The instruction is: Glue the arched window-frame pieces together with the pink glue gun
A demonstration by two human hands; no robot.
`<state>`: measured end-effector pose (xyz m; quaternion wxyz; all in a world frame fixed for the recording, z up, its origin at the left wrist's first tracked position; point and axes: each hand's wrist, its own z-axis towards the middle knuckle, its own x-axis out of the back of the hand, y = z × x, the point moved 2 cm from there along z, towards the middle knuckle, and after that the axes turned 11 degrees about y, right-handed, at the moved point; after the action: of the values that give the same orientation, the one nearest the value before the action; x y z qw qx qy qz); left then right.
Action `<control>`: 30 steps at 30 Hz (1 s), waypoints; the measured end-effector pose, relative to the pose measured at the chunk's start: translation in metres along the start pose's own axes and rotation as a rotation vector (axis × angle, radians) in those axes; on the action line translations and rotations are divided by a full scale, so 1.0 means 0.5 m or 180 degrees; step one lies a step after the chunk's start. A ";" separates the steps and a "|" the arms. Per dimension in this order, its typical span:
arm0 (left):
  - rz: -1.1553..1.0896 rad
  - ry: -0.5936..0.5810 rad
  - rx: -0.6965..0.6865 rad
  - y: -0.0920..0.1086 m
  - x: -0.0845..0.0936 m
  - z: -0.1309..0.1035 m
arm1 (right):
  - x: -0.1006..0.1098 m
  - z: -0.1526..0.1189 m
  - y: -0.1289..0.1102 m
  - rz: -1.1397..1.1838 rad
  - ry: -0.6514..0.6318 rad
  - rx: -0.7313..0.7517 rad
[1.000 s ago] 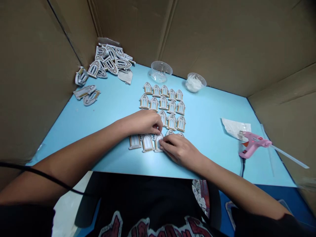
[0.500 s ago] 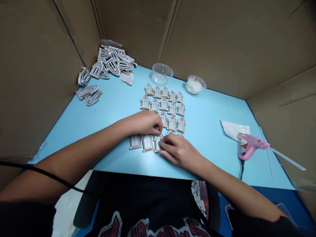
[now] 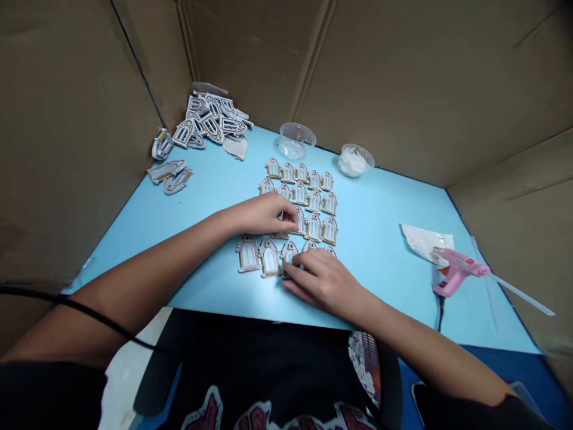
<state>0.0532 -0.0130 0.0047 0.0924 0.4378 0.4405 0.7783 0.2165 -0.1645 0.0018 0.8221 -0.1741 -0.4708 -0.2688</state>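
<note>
The grid of window pieces (image 3: 314,202) shows four laid-out rows with pale panes, while a jumbled heap (image 3: 210,119) beyond its left side looks left to arrange. Over the grid's left part the left hand (image 3: 268,214) curls its fingers inward, and the right hand (image 3: 329,280) touches the nearest row's middle piece (image 3: 289,248); whether either grips, I cannot tell. Tabletop (image 3: 376,221) lies open right of the grid, narrower in front.

Smooth, kinda shiny tabletop (image 3: 371,239) under the right hand (image 3: 324,279), pink plastic glue gun (image 3: 457,273) to its right, matt cardboard wall (image 3: 385,71) beyond.
</note>
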 end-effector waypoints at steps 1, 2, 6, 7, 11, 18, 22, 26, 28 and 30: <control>-0.0083 0.0168 0.0048 -0.005 0.007 0.003 | -0.003 0.013 -0.004 0.0016 -0.0020 0.0010; -0.0151 0.0348 0.0100 -0.011 0.014 0.005 | -0.008 0.027 -0.007 0.0018 -0.0051 0.0021; -0.0293 0.0904 0.0279 -0.043 0.029 0.012 | -0.046 0.080 -0.017 -0.0028 -0.0179 0.0102; -0.0302 0.0971 0.0302 -0.049 0.030 0.012 | -0.057 0.090 -0.018 -0.0044 -0.0226 0.0124; -0.0264 0.1090 0.0290 -0.063 0.032 0.008 | -0.092 0.105 -0.019 -0.0075 -0.0373 0.0127; -0.0182 0.1213 0.0290 -0.062 0.032 0.006 | -0.113 0.107 -0.039 -0.0289 -0.0195 0.0236; -0.0101 0.1547 0.0378 -0.069 0.047 0.006 | -0.109 0.119 -0.053 -0.0222 -0.0210 0.0262; -0.0002 0.1953 0.0494 -0.086 0.069 0.003 | -0.071 0.135 -0.008 -0.0235 -0.0030 0.0158; 0.0046 0.2119 0.0549 -0.097 0.076 0.002 | -0.037 0.141 0.065 -0.0403 0.0048 -0.0188; 0.0090 0.2262 0.0602 -0.109 0.077 0.002 | 0.003 0.143 0.175 -0.0664 0.0090 -0.0871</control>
<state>0.0177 0.0402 -0.0139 -0.1180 0.1529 0.5089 0.8389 0.2214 -0.0570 0.0355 0.7649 -0.2308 -0.4337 -0.4166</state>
